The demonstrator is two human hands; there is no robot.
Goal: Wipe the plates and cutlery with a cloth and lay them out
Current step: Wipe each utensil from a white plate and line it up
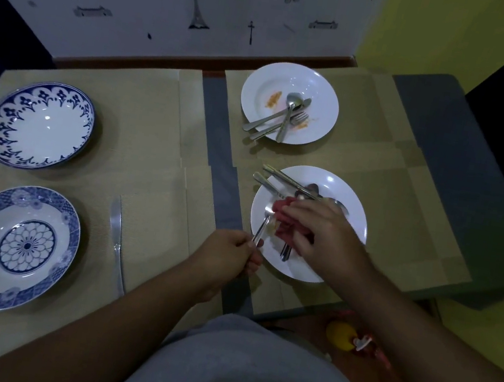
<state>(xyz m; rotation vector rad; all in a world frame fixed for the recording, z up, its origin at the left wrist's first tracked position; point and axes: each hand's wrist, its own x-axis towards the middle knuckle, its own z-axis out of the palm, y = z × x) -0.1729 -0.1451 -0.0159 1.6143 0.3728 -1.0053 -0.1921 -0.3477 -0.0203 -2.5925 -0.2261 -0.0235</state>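
- The step in hand looks like wiping one piece of cutlery point(262, 225). The left hand point(227, 253) pinches its handle at the near-left rim of the near white plate point(351, 200), and the right hand point(323, 232) clutches the red cloth point(284, 225) against its head.
- Next, I think, the cloth must slide along the shaft. Then the piece goes to the knife point(117, 232) beside the near blue plate point(9, 246), on the left.
- Glare hides whether it is a fork or a spoon, and the right hand covers other cutlery.
- The far white plate point(266, 94) shows stains.

Tan mats point(161, 130) cover the grey table point(451, 130), a landmark-printed white sheet point(174, 6) lines its far edge, and a yellow object point(340, 335) lies below its near edge.
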